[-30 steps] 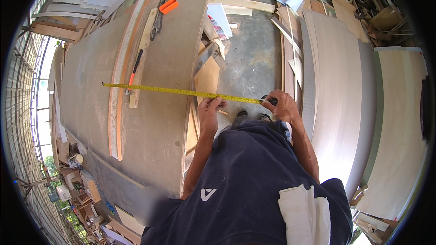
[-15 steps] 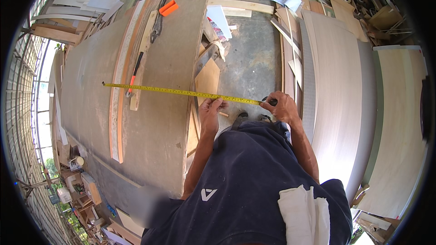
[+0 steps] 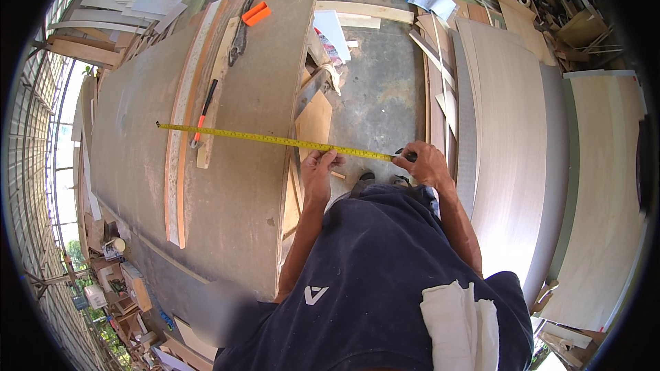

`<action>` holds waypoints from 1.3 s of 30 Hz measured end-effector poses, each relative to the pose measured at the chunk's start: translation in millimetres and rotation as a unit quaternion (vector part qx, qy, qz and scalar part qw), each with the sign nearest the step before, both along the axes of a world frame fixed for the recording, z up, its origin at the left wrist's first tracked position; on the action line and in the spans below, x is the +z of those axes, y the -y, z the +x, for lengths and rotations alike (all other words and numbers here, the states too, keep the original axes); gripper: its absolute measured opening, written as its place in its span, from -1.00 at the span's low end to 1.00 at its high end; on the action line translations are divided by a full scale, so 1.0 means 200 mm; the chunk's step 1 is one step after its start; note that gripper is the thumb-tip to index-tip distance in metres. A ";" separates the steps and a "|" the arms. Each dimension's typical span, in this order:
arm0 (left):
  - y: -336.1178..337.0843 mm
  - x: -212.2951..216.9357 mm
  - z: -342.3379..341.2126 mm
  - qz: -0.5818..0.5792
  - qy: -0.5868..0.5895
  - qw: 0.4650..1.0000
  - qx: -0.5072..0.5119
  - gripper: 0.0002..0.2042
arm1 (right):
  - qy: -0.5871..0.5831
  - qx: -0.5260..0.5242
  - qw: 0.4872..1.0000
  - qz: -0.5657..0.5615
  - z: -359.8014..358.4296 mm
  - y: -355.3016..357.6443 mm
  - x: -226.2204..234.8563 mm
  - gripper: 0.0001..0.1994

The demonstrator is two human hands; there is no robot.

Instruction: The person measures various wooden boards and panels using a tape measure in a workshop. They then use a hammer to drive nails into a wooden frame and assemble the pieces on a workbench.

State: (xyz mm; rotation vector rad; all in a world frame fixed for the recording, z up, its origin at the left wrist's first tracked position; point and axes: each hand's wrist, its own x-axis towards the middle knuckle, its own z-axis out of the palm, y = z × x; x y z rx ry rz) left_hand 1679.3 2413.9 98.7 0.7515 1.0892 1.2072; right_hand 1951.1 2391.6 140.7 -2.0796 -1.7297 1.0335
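Observation:
A yellow tape measure blade (image 3: 268, 139) stretches across a large brown board (image 3: 234, 165) on the left. My left hand (image 3: 320, 165) pinches the blade just past the board's right edge. My right hand (image 3: 425, 163) grips the dark tape measure case (image 3: 408, 156) at the blade's right end. The blade's far tip rests near a pale wooden strip (image 3: 184, 130) lying along the board. A red-handled tool (image 3: 203, 115) lies under the blade beside another wooden strip.
An orange object (image 3: 256, 13) and a dark tool (image 3: 239, 34) lie at the board's far end. Large pale panels (image 3: 515, 151) lean on the right. Offcuts and scraps litter the concrete floor (image 3: 378, 96). A white cloth (image 3: 459, 323) hangs at my waist.

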 end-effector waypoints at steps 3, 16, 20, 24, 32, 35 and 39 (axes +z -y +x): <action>0.00 0.00 0.00 0.004 -0.004 1.000 0.004 -0.87 | 0.000 0.002 1.000 0.008 0.00 0.00 -0.03 -0.63; 0.00 -0.01 0.00 -0.008 -0.002 1.000 -0.014 -0.86 | -0.013 0.003 1.000 0.028 -0.03 0.01 -0.04 -0.71; -0.01 -0.03 -0.01 -0.009 0.002 1.000 -0.011 -0.86 | -0.013 0.000 1.000 0.019 -0.05 0.00 -0.02 -0.74; 0.00 -0.04 -0.01 -0.011 0.001 1.000 -0.012 -0.86 | 0.001 0.002 1.000 0.014 -0.06 0.00 -0.01 -0.73; 0.00 -0.04 -0.02 -0.011 -0.004 1.000 -0.015 -0.86 | -0.006 0.001 1.000 0.011 -0.06 0.01 -0.02 -0.72; 0.00 -0.04 -0.02 -0.012 -0.004 1.000 -0.016 -0.85 | -0.007 0.002 1.000 0.010 -0.06 0.01 -0.02 -0.72; 0.00 -0.05 -0.02 -0.017 -0.009 1.000 -0.019 -0.85 | -0.006 -0.002 1.000 0.008 -0.06 0.01 -0.03 -0.72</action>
